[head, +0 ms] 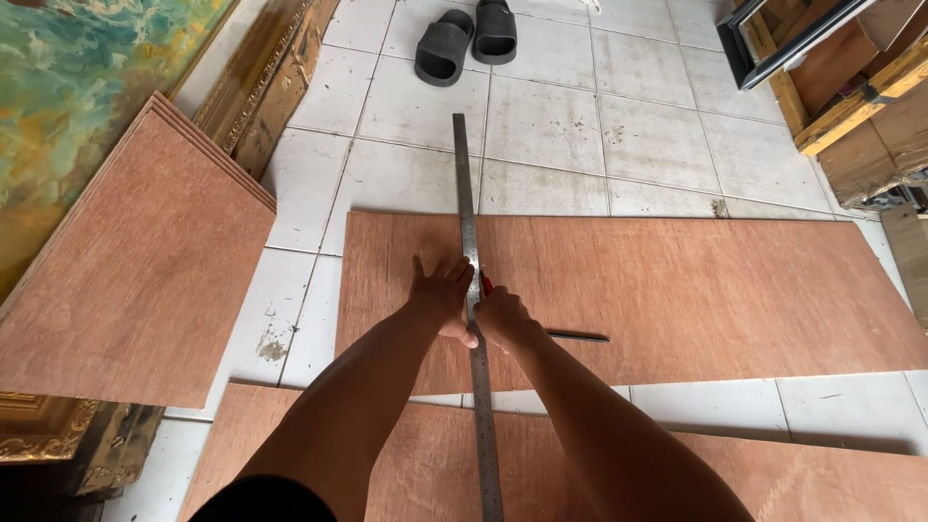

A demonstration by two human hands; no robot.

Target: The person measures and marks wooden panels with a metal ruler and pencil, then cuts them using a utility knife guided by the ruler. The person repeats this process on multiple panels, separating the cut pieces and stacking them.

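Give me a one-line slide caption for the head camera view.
Left hand presses a long steel ruler across a reddish plywood sheet while right hand works alongside it.

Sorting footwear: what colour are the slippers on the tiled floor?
The pair of rubber slide slippers is black, shown in the head view.

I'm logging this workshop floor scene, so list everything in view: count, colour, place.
Plywood sheet: one, reddish-brown, flat on the floor, centre.
Nearer plywood sheet: one, reddish-brown, bottom edge.
Plywood stack: one, reddish-brown, left.
Metal ruler: one, grey, lying lengthwise across both sheets.
Red-handled tool: one, in the right hand beside the ruler.
Dark slim object: one, on the centre sheet; kind unclear.
Slippers: two, black, top.
Painting: one, blue-green, gilt frame, left.
Wooden frames: several, brown, top right.
Floor tiles: white.
Left hand: pressing the ruler.
Right hand: closed on the tool.
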